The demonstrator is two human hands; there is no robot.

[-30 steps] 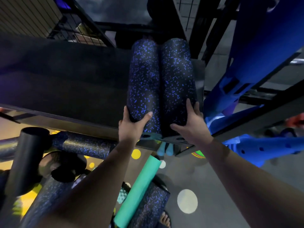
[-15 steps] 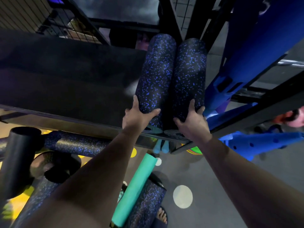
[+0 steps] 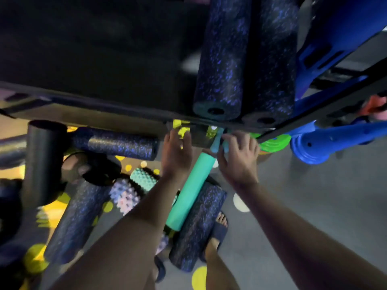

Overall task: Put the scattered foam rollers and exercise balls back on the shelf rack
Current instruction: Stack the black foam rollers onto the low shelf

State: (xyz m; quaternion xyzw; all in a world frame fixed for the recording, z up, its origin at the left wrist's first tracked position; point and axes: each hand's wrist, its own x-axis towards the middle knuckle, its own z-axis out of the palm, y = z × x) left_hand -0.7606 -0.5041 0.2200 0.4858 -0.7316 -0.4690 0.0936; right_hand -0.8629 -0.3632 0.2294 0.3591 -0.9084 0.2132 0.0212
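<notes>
While speckled rollers lie parallel, ends toward viewer | left hand, right hand: fingers relaxed, empty

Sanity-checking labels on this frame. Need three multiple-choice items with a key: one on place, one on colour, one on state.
1. Where do the two speckled rollers lie?
A. on the floor
B. on the shelf
C. in a basket

2. What colour is the smooth roller down between the forearms?
A. red
B. white
C. teal

3. How do the left hand and right hand stand to the two speckled rollers?
A. both off them, below the shelf edge
B. both grip them
C. only the left hand grips one

Key: 1 B, they lie side by side on the dark shelf board. 2 C, its surface is plain teal. 3 A, both hands are below the rollers' near ends, with a gap between.
</notes>
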